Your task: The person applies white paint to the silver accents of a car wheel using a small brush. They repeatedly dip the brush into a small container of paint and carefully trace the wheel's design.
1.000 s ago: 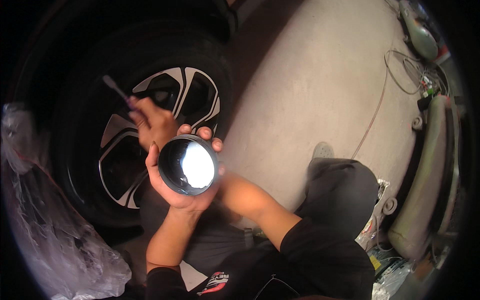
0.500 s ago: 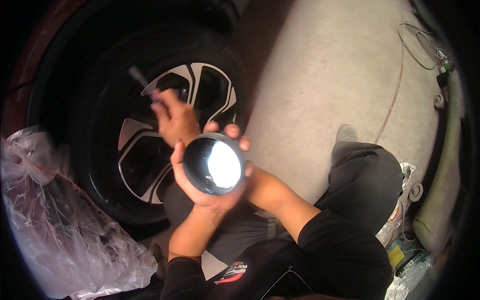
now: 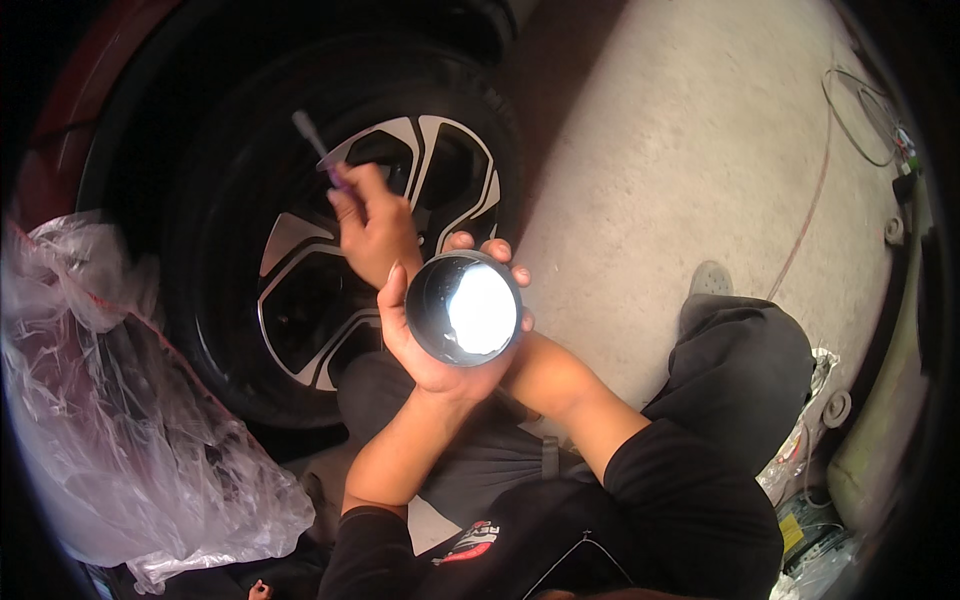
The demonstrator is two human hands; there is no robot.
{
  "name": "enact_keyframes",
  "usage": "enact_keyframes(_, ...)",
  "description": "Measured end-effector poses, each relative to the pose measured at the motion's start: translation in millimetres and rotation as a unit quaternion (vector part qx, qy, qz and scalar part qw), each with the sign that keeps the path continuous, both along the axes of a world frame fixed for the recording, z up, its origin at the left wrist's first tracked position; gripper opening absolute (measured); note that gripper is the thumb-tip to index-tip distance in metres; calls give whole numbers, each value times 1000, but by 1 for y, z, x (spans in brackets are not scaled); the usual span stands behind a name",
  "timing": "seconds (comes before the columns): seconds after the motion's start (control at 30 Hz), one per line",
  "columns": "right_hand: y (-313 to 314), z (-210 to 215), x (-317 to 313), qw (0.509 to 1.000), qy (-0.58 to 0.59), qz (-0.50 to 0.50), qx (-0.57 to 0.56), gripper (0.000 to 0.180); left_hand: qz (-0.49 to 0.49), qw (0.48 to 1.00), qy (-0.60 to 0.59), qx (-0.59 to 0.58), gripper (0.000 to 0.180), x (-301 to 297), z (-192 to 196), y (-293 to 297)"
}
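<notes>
My left hand [image 3: 430, 365] is wrapped round a dark round cup [image 3: 420, 310], its open mouth facing up, with bright white content inside. Crossing behind the cup, my right forearm reaches left. My right hand [image 3: 380, 235] pinches a slim purple-handled tool with a pale brush-like tip [image 3: 309, 130], which points up and left. This tip is over the side of the black tyre [image 3: 225, 210], close to the rim. Below the right hand lies the silver-and-black wheel [image 3: 285, 245]. The cup and left hand hide part of my right wrist.
Crumpled clear plastic sheeting [image 3: 130, 400] hangs at the left, beside the dark red car body [image 3: 85, 95]. Pale concrete floor [image 3: 640, 150] spreads to the right. A cable [image 3: 840, 115] lies at the far right, above a long greenish part [image 3: 890, 430].
The cup, both hands and the wheel sit farther right and slightly higher in the picture, as the whole view has shifted. My right hand and its tool look less blurred.
</notes>
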State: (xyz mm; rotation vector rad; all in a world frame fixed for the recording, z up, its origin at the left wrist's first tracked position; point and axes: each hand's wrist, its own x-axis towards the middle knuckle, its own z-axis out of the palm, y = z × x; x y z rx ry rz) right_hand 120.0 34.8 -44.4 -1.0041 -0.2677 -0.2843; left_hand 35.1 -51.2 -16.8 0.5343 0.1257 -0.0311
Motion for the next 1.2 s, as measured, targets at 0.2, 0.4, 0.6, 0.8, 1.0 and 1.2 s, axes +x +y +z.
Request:
enact_keyframes(0.2, 0, -14, -10, 999, 19, 24, -37, 20, -7, 1000, 10, -5, 56, 5, -7, -3)
enact_keyframes(0.4, -8, -9, 13, 998, 27, 61, 14, 19, -25, 1000, -7, -13, 57, 3, -6, -5)
enact_keyframes(0.6, -3, -16, -3, 998, 36, 52, 1, 19, -1, 998, 35, -51, 58, 1, -2, -5)
enact_keyframes(0.8, 0, -17, 12, 999, 6, 48, -13, 23, -11, 999, -14, -45, 64, 1, -3, -4)
enact_keyframes(1.0, -3, -5, -5, 999, -25, 35, -3, 21, -39, 999, 2, -33, 59, -1, 2, -6)
enact_keyframes(1.2, -15, -27, 49, 996, 90, 14, -24, 13, -27, 998, 15, -58, 62, -2, -2, -4)
